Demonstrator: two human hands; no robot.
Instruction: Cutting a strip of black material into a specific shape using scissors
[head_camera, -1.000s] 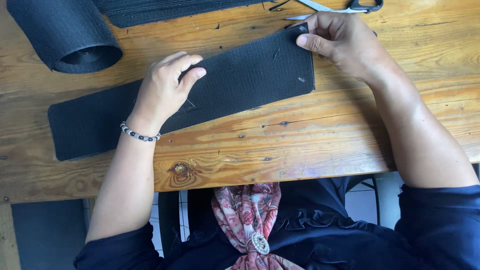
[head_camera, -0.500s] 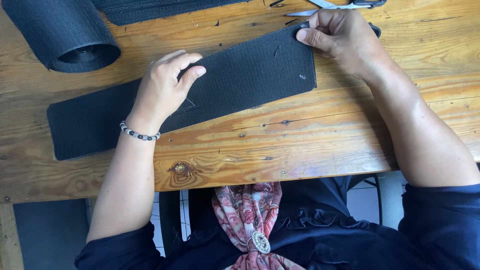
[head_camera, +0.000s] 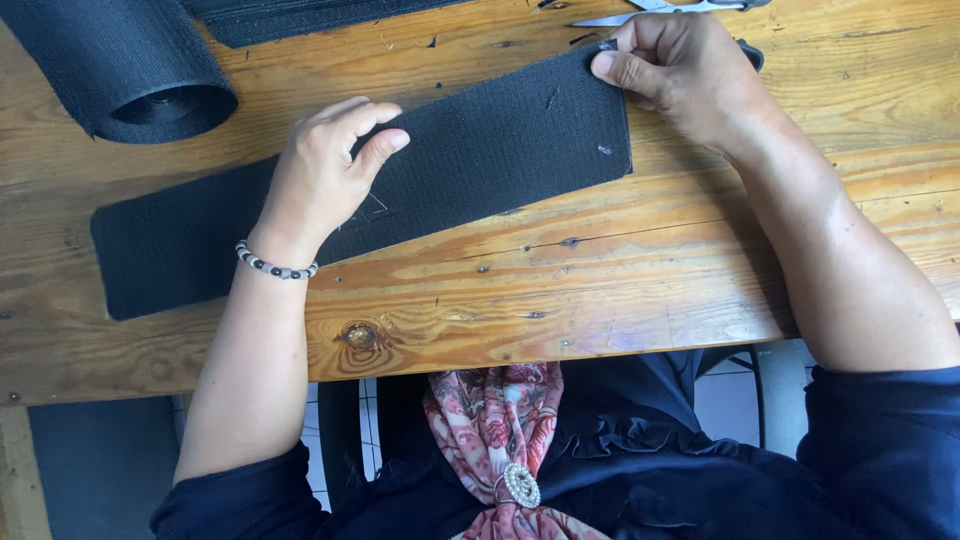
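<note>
Sleeves: dark navy, pushed up above the elbows
Left wrist: bracelet (head_camera: 276, 267) of black and white beads
Chest: pink patterned scarf (head_camera: 495, 420), round pearl-edged brooch (head_camera: 521, 485)
Top: navy, ruffled front

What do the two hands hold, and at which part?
The right hand pinches the far right corner of the long black woven fabric strip. The left hand only rests flat on its middle.

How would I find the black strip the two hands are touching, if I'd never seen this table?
Look at the wooden table. Across its middle lies a long flat black strip, under the left hand and pinched at its far corner by the right hand. Unlike the black roll at the corner, it lies flat.
</note>
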